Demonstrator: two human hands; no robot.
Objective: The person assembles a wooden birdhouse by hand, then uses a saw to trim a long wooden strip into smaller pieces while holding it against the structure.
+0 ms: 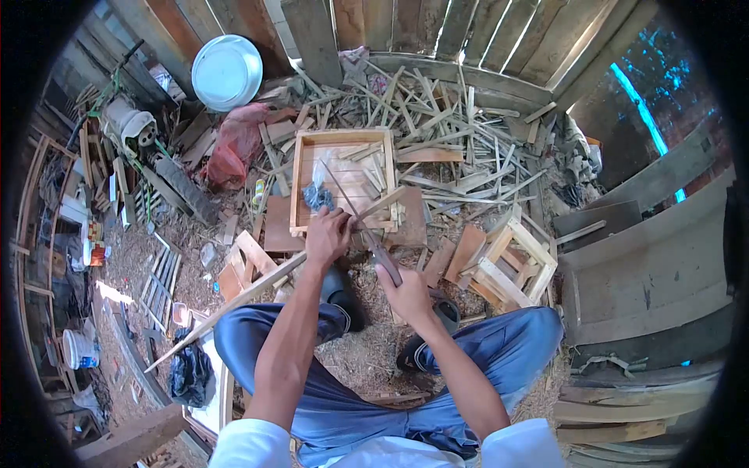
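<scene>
Seemingly strip (pixel 234 303) lies inside curled left hand (pixel 328 235) (right hand (pixel 407 295) grips knife (pixel 382 257)).

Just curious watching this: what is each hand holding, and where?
Left hand grips a long wooden strip near its far end; right hand holds a knife by its handle.

Bright daylight through fence gaps, hard shadows, strong fisheye distortion, black corners.

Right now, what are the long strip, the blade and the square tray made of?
Long strip in the left hand: pale, bare split wood or bamboo, unfinished.
Blade in the right hand: probably metal; dark, dull, thin and straight.
Square tray: raw light wooden planks, unpainted.
</scene>
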